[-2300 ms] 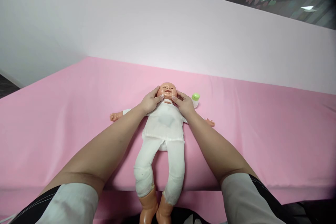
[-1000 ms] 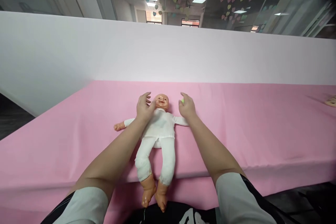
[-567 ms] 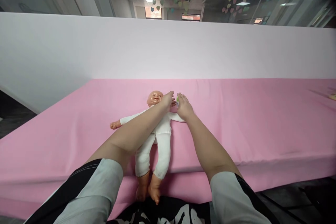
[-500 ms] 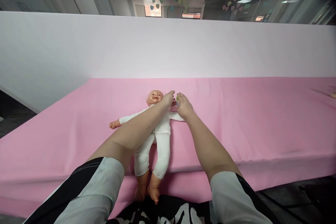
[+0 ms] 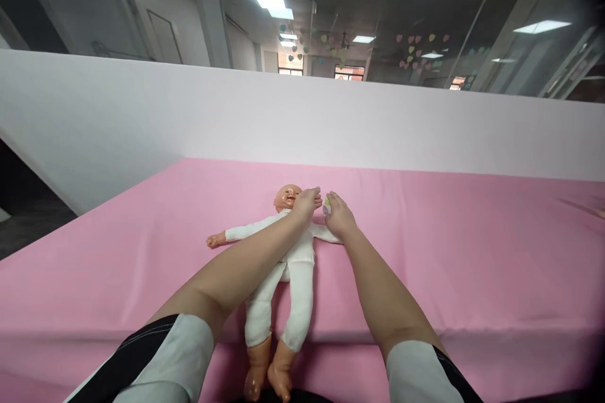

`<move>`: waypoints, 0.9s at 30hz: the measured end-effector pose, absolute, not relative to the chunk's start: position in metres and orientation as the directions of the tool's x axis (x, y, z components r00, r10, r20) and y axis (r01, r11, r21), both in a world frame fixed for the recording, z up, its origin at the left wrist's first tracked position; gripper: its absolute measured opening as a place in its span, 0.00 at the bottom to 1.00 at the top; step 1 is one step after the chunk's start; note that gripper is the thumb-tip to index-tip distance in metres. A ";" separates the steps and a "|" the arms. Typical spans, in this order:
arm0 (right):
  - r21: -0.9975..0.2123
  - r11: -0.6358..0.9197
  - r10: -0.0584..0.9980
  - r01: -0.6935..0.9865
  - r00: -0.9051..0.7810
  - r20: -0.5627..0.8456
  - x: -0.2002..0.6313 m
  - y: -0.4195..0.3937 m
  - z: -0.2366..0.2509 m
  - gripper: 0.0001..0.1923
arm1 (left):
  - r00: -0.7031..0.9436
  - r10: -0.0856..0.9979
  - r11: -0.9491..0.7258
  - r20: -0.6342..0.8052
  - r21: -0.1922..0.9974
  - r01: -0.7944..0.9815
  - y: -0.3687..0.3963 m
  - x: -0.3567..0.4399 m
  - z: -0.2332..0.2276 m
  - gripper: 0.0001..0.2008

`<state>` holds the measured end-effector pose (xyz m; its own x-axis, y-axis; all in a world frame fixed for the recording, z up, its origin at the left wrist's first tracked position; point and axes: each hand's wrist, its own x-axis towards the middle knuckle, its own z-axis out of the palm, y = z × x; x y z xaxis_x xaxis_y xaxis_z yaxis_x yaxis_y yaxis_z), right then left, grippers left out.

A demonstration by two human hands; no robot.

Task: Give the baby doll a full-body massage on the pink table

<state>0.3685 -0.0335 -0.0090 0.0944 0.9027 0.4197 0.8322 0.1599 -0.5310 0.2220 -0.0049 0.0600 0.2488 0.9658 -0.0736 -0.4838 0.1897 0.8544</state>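
Head view: doll (image 5: 288, 258) supine, white suit, right hand (image 5: 339, 219) beside head.

Both forearms bare from elbow down. Left hand (image 5: 307, 203), right hand (image 5: 339, 219): no gloves, rings, watch or bands visible. Short sleeves end near elbows. Left sleeve (image 5: 165, 362): pale grey-white ribbed cuff section, black upper part behind it with thin light stripes running along. Right sleeve (image 5: 420, 371): same pale grey-white fabric, narrow black strip at outer edge. Dark garment sliver at bottom centre of frame, too little showing to tell print or detail.
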 end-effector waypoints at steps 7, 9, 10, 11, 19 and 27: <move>-0.353 0.543 0.675 0.762 -0.147 0.722 0.310 -0.062 0.011 0.38 | 0.290 0.955 0.241 -0.060 0.729 -0.641 -0.041 0.130 0.048 0.11; -0.283 0.676 0.613 0.680 -0.308 0.727 0.277 -0.076 0.013 0.37 | 0.284 0.955 0.266 -0.079 0.646 -0.716 -0.045 0.113 0.039 0.12; -0.249 0.735 0.582 0.631 -0.397 0.710 0.261 -0.082 0.011 0.38 | 0.309 0.947 0.296 -0.087 0.609 -0.736 -0.046 0.108 0.035 0.15; -0.223 0.777 0.553 0.589 -0.467 0.690 0.247 -0.088 0.009 0.39 | 0.342 0.935 0.329 -0.089 0.575 -0.749 -0.046 0.104 0.032 0.18; -0.218 0.672 0.687 0.708 -0.485 0.540 0.220 -0.093 -0.005 0.43 | 0.479 0.875 0.458 -0.071 0.439 -0.773 -0.033 0.088 0.033 0.31; -0.127 0.824 0.535 0.552 -0.683 0.498 0.229 -0.101 -0.010 0.44 | 0.397 0.913 0.398 -0.098 0.435 -0.808 -0.024 0.072 0.032 0.32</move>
